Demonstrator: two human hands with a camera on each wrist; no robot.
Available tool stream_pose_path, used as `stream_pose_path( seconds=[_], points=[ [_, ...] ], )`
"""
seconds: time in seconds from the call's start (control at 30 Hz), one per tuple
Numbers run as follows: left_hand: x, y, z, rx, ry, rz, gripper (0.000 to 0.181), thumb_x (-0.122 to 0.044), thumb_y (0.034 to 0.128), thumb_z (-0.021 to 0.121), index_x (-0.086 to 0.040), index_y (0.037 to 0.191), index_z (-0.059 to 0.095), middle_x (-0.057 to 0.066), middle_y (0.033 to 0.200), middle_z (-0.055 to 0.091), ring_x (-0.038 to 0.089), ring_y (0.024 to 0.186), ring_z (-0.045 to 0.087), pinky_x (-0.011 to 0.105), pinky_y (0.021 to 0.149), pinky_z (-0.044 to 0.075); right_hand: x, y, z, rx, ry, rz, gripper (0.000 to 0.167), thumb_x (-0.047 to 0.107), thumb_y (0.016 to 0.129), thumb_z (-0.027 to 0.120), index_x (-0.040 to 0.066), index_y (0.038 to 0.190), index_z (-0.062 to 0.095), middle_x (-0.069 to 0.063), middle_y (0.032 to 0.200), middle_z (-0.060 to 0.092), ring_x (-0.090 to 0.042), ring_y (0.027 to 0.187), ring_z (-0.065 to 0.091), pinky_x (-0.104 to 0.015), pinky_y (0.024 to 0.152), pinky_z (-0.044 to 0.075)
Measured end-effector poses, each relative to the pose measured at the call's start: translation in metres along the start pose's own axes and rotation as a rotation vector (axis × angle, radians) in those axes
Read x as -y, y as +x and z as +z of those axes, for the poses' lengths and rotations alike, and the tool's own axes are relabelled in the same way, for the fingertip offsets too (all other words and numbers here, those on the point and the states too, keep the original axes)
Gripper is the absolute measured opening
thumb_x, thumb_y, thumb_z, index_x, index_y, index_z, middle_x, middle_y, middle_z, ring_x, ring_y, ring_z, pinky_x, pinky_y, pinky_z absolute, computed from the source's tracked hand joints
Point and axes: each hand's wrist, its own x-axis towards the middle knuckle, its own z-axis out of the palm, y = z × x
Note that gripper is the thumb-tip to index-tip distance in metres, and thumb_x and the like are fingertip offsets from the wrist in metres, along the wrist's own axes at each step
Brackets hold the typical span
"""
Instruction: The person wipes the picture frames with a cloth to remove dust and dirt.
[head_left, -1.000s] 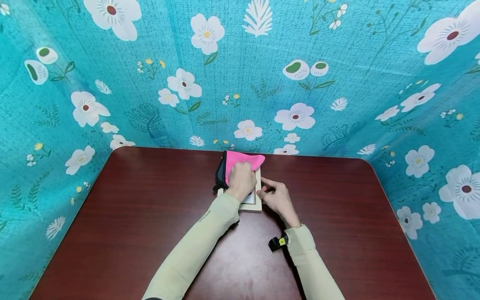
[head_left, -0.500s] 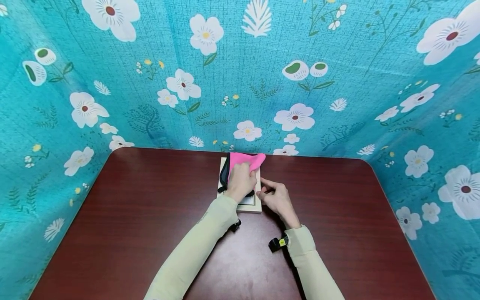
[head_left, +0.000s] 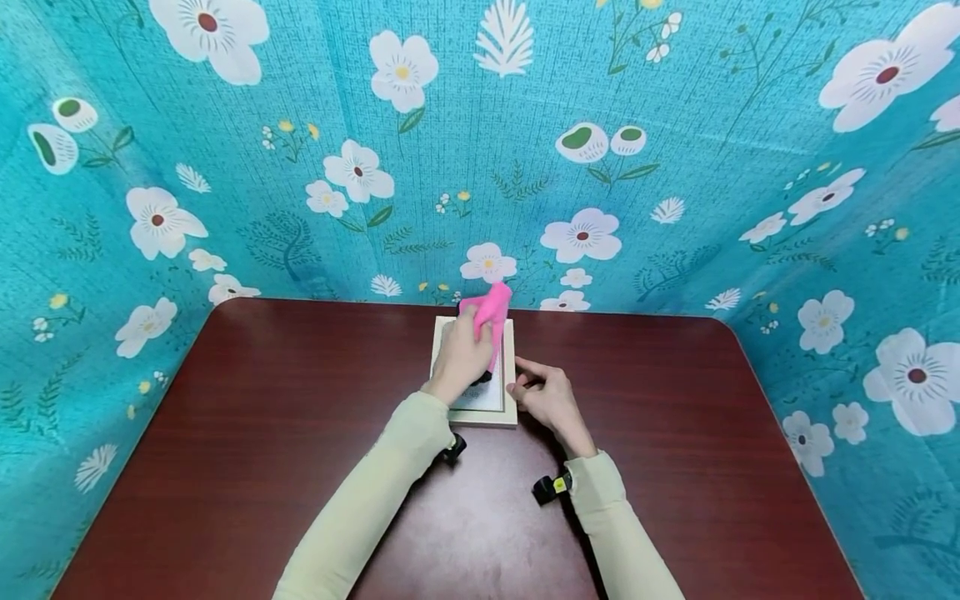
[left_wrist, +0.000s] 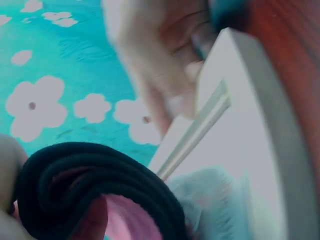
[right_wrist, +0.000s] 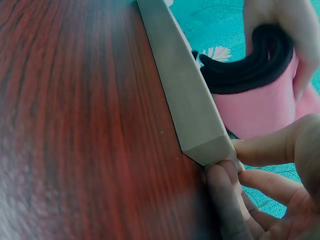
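Note:
A pale-bordered picture frame [head_left: 480, 419] lies on the table near its far edge, with a white sheet with some print showing behind its pane. My left hand [head_left: 459, 357] grips a bunched pink cloth [head_left: 495, 310] over the frame. In the right wrist view the cloth's thick black edging [right_wrist: 250, 75] curls in folds beneath that hand. At the frame's right side, my right hand [head_left: 551, 400] holds the border; up close its thumb and fingers [right_wrist: 267, 147] pinch the edge. The left wrist view is blurred around the frame's corner [left_wrist: 225, 55].
A dark red wooden table [head_left: 300, 400] extends around the frame. Behind it and at both sides hangs a turquoise floral curtain [head_left: 480, 167]. Small black cameras [head_left: 551, 487] are strapped at both wrists.
My left hand has bunched the cloth and shifted slightly left, so the cloth's far end now sticks up higher. More of the frame's left and lower parts shows. My right hand stays at the border.

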Motion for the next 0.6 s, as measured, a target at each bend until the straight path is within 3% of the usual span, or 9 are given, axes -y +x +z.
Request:
stream_pose_path(
  seconds=[0.13,0.37,0.6],
  points=[
    [-0.004,0.000,-0.024,-0.087,-0.027,0.000,0.033,-0.012,0.1074,0.055,0.002,0.138,0.059,0.015,0.090,0.068,0.017,0.063,0.060,0.028,0.049,0.047,0.000,0.000,0.000,0.000,-0.004,0.019,0.054,0.001,0.089,0.078,0.008,0.142,0.070,-0.007,0.088,0.068,-0.010,0.062,0.062,-0.026,0.058,0.056],
    [0.000,-0.001,-0.068,-0.229,0.061,0.041,0.021,-0.014,0.1093,0.051,0.004,0.120,0.055,0.015,0.079,0.060,0.024,0.064,0.057,0.034,0.051,0.044,0.000,-0.001,0.000,0.011,-0.033,0.035,0.054,0.005,0.090,0.079,0.013,0.143,0.070,-0.004,0.089,0.069,-0.009,0.062,0.060,-0.024,0.057,0.051],
    [0.002,-0.004,-0.093,-0.345,0.165,0.094,0.021,-0.012,0.1100,0.047,0.006,0.120,0.052,0.025,0.083,0.065,0.037,0.068,0.069,0.044,0.053,0.052,0.000,-0.001,-0.002,0.021,-0.060,0.045,0.053,0.011,0.092,0.079,0.017,0.144,0.069,-0.005,0.093,0.071,-0.012,0.065,0.059,-0.027,0.060,0.049]
  ],
)
